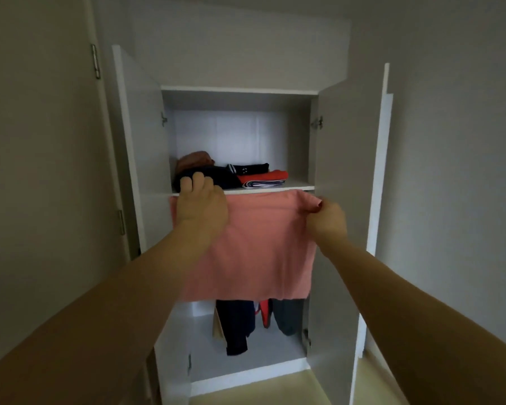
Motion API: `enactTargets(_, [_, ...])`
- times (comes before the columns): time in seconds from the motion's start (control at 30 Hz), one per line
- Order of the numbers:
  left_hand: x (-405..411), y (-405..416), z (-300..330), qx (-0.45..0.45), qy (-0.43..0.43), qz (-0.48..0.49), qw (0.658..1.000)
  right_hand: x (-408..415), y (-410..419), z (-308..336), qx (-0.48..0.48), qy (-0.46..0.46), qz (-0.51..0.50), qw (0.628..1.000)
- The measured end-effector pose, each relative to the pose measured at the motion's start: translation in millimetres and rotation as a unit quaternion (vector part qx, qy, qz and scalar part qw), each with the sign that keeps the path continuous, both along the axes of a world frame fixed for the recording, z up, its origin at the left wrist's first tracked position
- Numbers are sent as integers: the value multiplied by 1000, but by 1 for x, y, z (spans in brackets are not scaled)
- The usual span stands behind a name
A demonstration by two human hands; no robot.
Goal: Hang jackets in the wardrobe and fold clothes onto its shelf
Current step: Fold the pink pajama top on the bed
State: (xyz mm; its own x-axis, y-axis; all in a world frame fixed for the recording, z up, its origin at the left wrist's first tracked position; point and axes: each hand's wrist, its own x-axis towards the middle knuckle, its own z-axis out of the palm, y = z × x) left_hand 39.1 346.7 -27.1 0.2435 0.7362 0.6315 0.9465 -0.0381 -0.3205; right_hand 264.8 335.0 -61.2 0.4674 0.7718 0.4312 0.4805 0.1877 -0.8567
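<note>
Pink, soft and matte, the garment [254, 247] hangs as a broad flat sheet in front of the white wardrobe [342, 176], its top edge level with the front lip of the shelf [298, 187]. At ten o'clock on the cloth, the left hand [202, 200] curls over that top edge, its fingers reaching onto a dark rounded bundle [214, 176] on the shelf. At two o'clock, the right hand [329, 217] pinches a bunched corner of the fabric, fingers closed on it. Toward one o'clock of the left hand lies a neat stack: red folded cloth [263, 177] over a striped piece, a black folded item [249, 168] behind. Below, at six o'clock, dark hanging clothes [237, 325] droop in loose folds.
</note>
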Motion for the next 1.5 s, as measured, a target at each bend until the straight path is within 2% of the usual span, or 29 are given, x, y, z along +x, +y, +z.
enactTargets(0.07, [0, 63, 5, 18, 1, -1, 1000, -1, 65, 6, 25, -12, -4, 1000])
enactTargets(0.17, [10, 159, 23, 37, -19, 1, 999, 3, 157, 22, 47, 19, -5, 999])
enactTargets(0.33, [46, 303, 63, -1, -99, -8, 995, 20, 298, 60, 95, 66, 6, 993])
enactTargets(0.43, [63, 384, 81, 14, -142, -24, 990, 39, 381, 83, 122, 78, 13, 989])
enactTargets(0.67, [99, 558, 130, 119, -159, -12, 980, 76, 565, 144, 179, 62, 17, 982])
enactTargets(0.8, [120, 654, 161, 135, -154, 0, 979, 99, 663, 182, 173, 0, -22, 985])
enactTargets(0.87, [129, 703, 170, 126, -148, 14, 981, 108, 714, 195, 142, -18, -47, 989])
enactTargets(1.0, [146, 801, 159, 24, -124, 69, 990, 122, 815, 188, 49, -103, -60, 992])
enactTargets(1.1, [160, 874, 121, -68, -129, 71, 987, 134, 889, 147, -69, -182, -70, 978])
enactTargets(1.17, [169, 916, 81, -125, -111, 61, 984, 142, 934, 104, -159, -203, -72, 963])
enactTargets(1.23, [177, 952, 31, -194, -99, 45, 975, 151, 975, 64, -278, -250, -37, 927])
enactTargets(1.27, [179, 964, 5, -242, -110, 39, 963, 156, 993, 48, -341, -290, 4, 894])
enactTargets(1.33, [178, 978, -35, -312, -193, 27, 930, 163, 1018, 27, -420, -362, 86, 828])
enactTargets(1.4, [173, 989, -48, -302, -254, 17, 919, 165, 1034, 22, -428, -399, 107, 804])
enactTargets(1.5, [174, 992, -45, -278, -251, 31, 927, 164, 1038, 23, -435, -423, 97, 789])
